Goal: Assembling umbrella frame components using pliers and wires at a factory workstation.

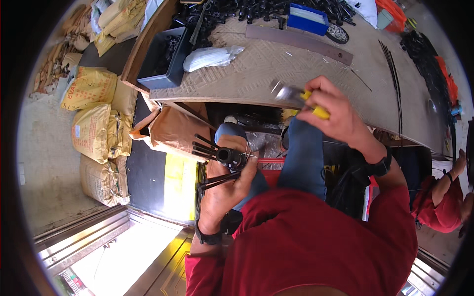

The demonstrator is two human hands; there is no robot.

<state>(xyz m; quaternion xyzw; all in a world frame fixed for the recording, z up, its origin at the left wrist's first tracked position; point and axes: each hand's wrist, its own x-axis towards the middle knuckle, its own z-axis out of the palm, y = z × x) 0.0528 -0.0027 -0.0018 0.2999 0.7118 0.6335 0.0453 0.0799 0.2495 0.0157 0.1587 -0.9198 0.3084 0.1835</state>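
Head view: a seated person in a red top and blue jeans, looking down over their lap beside a workbench.
Left hand: the left hand (224, 185) is closed around a black cylindrical part with thin black rods (228, 158), held over the left knee; the rods fan out to the left.
Right hand: the right hand (333, 116) grasps yellow-handled pliers (298, 97), metal jaws pointing left, raised above the right knee near the bench edge.
Workbench: a patterned tabletop (276, 64) carries a white plastic bag (212, 56), a long flat metal bar (298, 43), a blue box (308, 18) and a heap of black parts (232, 11).
Floor at left: stacked yellow sacks (91, 113) and a brown paper bag (173, 130).
Far right: another person's red sleeve (442, 207).
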